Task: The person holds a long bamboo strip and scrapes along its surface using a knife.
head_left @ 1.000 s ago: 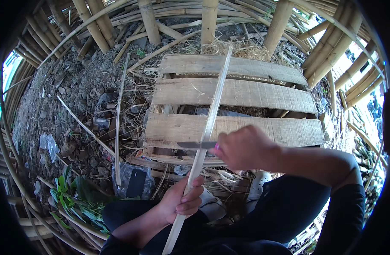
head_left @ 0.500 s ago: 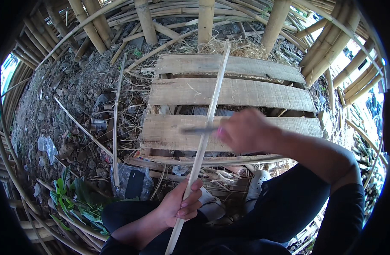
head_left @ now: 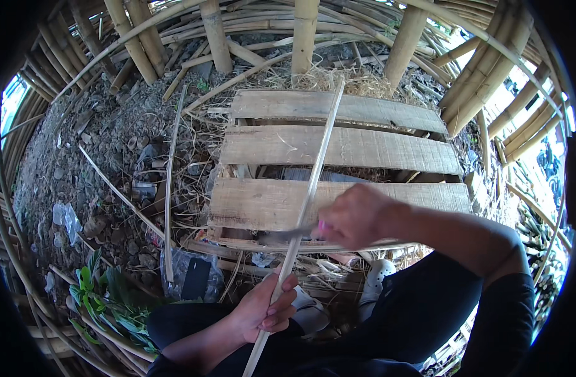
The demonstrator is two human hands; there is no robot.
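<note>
A long pale bamboo strip (head_left: 319, 157) slants from my lap up across a low slatted wooden table, its far end reaching past the back slat. Near its lower end, my left hand (head_left: 269, 305) is closed round it with the fingers wrapped over. My right hand (head_left: 354, 217) grips a knife (head_left: 286, 235) by its pink-marked handle; hand and blade are blurred by motion. The blade lies across the strip over the table's near edge, above my left hand.
The slatted wooden table (head_left: 263, 201) stands in front of my legs. Two thin strips, one a bamboo strip (head_left: 170, 176), lie on stony ground at left. A dark phone (head_left: 196, 278) rests on clear plastic beside green leaves (head_left: 102, 295). Bamboo posts (head_left: 305, 38) rise at the back.
My right hand has drawn the knife down along the bamboo strip, closer to my left hand. My left hand keeps its hold. The view has shifted slightly.
</note>
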